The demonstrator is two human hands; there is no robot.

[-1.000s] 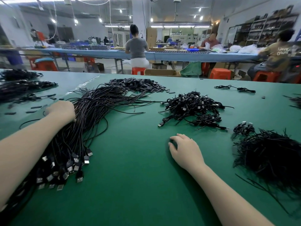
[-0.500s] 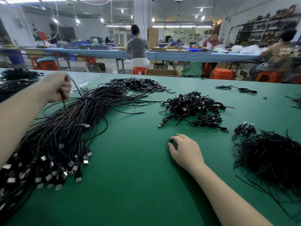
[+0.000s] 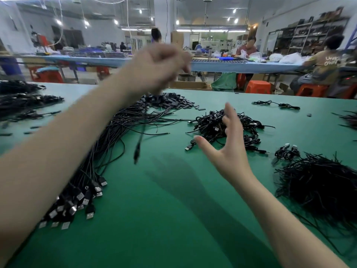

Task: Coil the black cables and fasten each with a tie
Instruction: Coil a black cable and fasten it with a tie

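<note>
From the head view, we are lifting one black cable (image 3: 139, 138) above the worktop (image 3: 173, 219) with our left hand (image 3: 158, 70), fingers curled round it, though blur is hiding the exact grip. Its plug end is dangling freely beside the loose cable bundle (image 3: 100, 151) toward the left edge. Our right hand (image 3: 229, 151) is hovering with fingers spread, holding nothing. We are judging the cable light, limp and thin, best taken near the plug to start a loop
</note>
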